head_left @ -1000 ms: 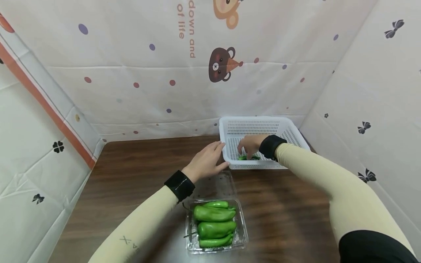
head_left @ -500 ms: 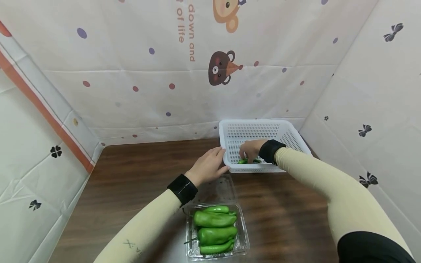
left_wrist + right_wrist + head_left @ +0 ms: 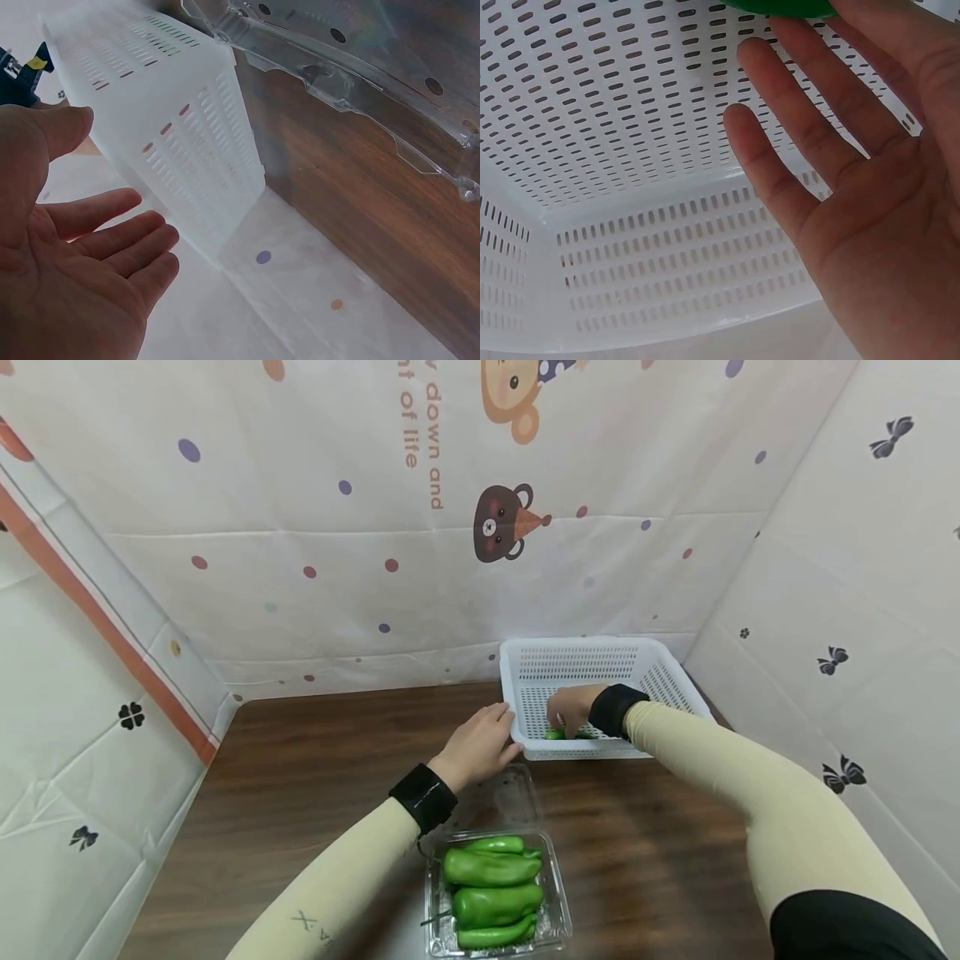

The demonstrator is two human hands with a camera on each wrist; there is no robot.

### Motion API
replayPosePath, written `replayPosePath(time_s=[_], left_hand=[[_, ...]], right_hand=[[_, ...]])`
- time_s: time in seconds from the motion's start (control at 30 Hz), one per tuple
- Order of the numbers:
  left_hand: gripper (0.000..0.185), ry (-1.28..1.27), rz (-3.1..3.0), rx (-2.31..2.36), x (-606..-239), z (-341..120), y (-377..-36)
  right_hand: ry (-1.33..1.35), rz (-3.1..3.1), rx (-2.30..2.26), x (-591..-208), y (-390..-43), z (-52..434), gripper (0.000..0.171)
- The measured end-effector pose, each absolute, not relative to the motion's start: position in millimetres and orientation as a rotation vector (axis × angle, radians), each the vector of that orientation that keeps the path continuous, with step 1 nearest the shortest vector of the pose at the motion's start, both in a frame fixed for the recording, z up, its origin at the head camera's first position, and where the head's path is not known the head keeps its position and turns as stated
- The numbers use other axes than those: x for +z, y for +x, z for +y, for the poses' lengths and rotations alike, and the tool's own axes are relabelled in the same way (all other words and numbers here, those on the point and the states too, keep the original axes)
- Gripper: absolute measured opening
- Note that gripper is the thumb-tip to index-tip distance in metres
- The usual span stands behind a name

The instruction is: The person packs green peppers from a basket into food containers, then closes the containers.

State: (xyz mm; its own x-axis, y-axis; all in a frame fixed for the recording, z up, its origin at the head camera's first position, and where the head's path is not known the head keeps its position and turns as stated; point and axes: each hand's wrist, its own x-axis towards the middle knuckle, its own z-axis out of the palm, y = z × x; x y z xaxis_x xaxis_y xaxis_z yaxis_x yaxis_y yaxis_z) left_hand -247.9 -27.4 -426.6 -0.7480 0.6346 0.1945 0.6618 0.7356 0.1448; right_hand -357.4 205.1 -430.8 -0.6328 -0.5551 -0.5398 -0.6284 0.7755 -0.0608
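Observation:
A white perforated plastic basket (image 3: 600, 750) stands at the back right of the table. My right hand (image 3: 573, 708) reaches down into it, thumb and first fingers pinching a green pepper (image 3: 780, 6) low over the basket's floor, while the other fingers stay extended. Most of that pepper is hidden by the hand in the head view. My left hand (image 3: 476, 747) is at the basket's left side with relaxed fingers, fingertips right at the rim. Nearer to me, a clear plastic box (image 3: 558, 893) holds several green peppers (image 3: 495, 906) lying side by side.
The box's clear lid (image 3: 498, 797) lies folded back towards the basket, under and beside my left hand. Patterned cloth walls (image 3: 420, 585) enclose the brown wooden table (image 3: 300, 793) at the back and both sides. The basket sits close to the back and right walls.
The head view has tilted slightly, so the scene sits lower in it. My right hand stays low in the basket at the pepper; my left hand stays beside the rim.

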Motion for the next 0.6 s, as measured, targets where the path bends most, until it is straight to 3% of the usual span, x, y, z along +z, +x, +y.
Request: replayPosePath(time_s=[0.6], left_hand=[[0.044,-1.050,-2.770,-0.301,-427.0,-27.1,-246.5]], right_hand=[[-0.966,2.457,0.234,-423.4,-358.8,206.5,0.010]])
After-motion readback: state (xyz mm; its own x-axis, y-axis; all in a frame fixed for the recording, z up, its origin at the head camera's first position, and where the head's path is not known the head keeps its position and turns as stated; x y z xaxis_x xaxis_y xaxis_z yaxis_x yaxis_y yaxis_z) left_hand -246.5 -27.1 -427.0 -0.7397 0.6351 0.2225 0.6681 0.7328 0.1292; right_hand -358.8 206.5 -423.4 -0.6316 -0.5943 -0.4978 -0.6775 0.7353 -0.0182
